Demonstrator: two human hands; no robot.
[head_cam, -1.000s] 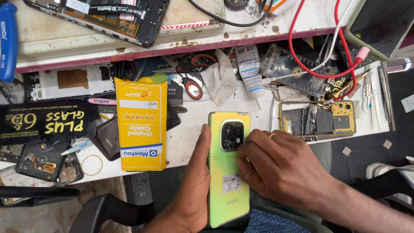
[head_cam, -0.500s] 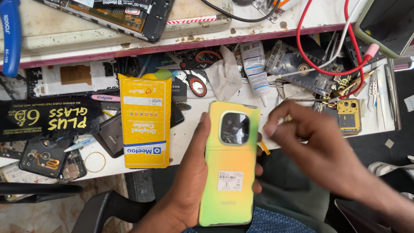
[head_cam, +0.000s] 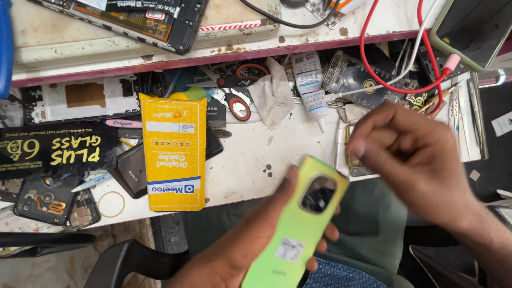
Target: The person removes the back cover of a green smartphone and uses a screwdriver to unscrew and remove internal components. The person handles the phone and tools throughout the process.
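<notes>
- My left hand is wrapped around a green phone, back side up, tilted over my lap by the white table
- My right hand floats above it, blurry, fingers bent, holding nothing
- A yellow packet lies on the table nearby

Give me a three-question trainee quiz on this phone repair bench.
1. True or false: the left hand holds the green phone back.
2. The yellow packet lies where? A) on the white bench B) on the person's lap C) on the upper shelf.
3. What does the right hand grip?

Key: 1 true. 2 A. 3 Nothing that shows; it is blurred above the bench edge, apart from the phone back.
</notes>
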